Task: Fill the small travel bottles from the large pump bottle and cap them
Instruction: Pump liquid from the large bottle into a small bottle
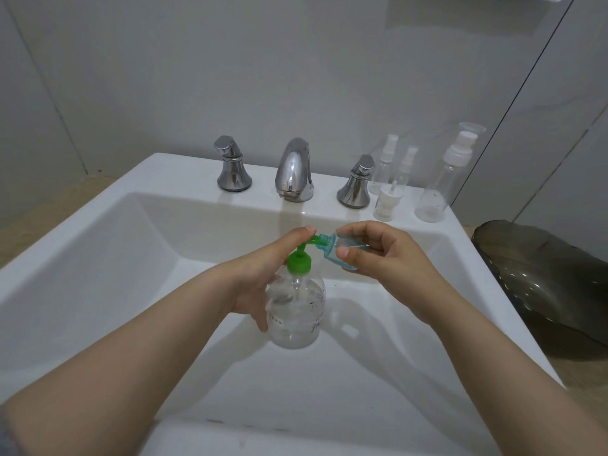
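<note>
Pump bottle [296, 311] holds clear liquid [292, 335]; nozzle [314, 240] meets tilted travel bottle [330, 252].

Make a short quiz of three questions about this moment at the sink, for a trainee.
1. True or false: the small travel bottle in the right hand has its cap on.
2. What holds the large pump bottle? A) the left hand B) the right hand C) nothing, it stands free
3. Fill in: the pump head is coloured ____.
Key: 1 false; 2 A; 3 green.
</note>
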Motion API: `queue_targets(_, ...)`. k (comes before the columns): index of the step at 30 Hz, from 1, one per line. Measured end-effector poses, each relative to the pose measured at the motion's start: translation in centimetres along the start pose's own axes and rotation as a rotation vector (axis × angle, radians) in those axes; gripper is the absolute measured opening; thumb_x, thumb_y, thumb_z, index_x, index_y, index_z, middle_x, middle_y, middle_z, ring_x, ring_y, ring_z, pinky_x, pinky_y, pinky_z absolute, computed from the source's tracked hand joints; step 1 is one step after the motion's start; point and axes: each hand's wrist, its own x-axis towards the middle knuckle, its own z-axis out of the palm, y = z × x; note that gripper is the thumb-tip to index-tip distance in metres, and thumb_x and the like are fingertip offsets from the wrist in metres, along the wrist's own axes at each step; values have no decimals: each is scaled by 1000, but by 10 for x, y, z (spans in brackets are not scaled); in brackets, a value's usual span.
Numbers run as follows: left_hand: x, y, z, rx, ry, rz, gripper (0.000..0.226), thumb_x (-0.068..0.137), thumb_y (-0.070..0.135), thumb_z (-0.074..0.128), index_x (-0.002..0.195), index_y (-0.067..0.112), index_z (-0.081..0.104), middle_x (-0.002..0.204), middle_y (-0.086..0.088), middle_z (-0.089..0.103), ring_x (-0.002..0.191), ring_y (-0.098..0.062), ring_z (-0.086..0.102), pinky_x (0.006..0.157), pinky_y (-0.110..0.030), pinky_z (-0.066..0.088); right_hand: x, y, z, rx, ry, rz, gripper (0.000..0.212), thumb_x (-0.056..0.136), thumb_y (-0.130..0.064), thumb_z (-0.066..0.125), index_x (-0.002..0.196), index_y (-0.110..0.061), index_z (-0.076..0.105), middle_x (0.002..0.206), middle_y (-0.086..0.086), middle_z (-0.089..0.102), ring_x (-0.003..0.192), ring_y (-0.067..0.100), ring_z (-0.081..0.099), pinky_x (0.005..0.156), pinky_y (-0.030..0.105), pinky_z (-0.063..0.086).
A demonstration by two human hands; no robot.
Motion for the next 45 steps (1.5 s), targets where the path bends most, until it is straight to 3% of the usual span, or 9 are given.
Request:
queue_targets(3,0,0,0,-1,-3,11,114,46,86,67,146,37,41,156,-7,30,142,-43,33,104,-78,26,0,1,0,3,10,-3,22,84,-9,72,104,-14,68,104,7,72,92,19,69,85,30,58)
queue_targets(9,4,-1,0,-12,19,69,86,60,75,66,135,34,51,138,-2,46,125,-35,48,96,-77,36,1,1,1,2,4,7,21,84,-9,71,104,-13,68,102,6,71,89,17,68,83,28,58)
queue_targets(12,5,-2,-1,-31,34,88,56,83,64,57,129,33,57,133,-3,49,122,-33,50,94,-77,38,1,2,2,-11,-1,17,20,84,-8,72,102,-15,68,100,4,71,89,19,68,84,29,58)
queue_targets(14,7,-2,-2,-34,37,85,49,89,61,55,129,32,58,134,-4,49,123,-33,49,94,-77,38,1,3,2,-36,-4,29,19,83,-10,72,100,-17,69,100,3,71,94,25,69,88,34,57)
queue_targets(24,7,-3,-4,-37,-2,39,55,87,64,54,132,33,55,134,-6,49,121,-35,52,98,-76,36,0,2,2,-24,-10,34,18,84,-10,72,101,-16,69,102,7,70,97,27,68,87,34,58)
queue_targets(30,4,-2,-3,-3,8,15,104,52,84,60,143,36,44,150,-10,37,133,-44,43,102,-75,33,2,2,0,30,5,13,21,84,-10,71,105,-13,68,104,7,71,93,19,69,86,31,58)
queue_targets(35,4,-1,-1,-7,14,32,112,43,85,65,143,39,44,154,-8,33,139,-44,36,102,-76,32,2,3,1,29,-1,15,21,85,-10,71,105,-14,68,104,6,71,94,20,70,85,31,58)
queue_targets(41,5,-3,-3,-10,11,84,79,66,70,70,134,34,54,139,-5,46,130,-38,46,95,-78,36,1,3,2,10,-7,26,19,85,-10,71,103,-15,68,103,6,70,94,22,69,82,29,59)
queue_targets(45,3,-2,-5,1,5,83,53,86,62,56,128,30,59,125,-6,54,114,-33,56,86,-66,48,0,3,4,-11,-12,38,17,84,-11,71,98,-19,68,101,4,70,96,26,69,83,32,59)
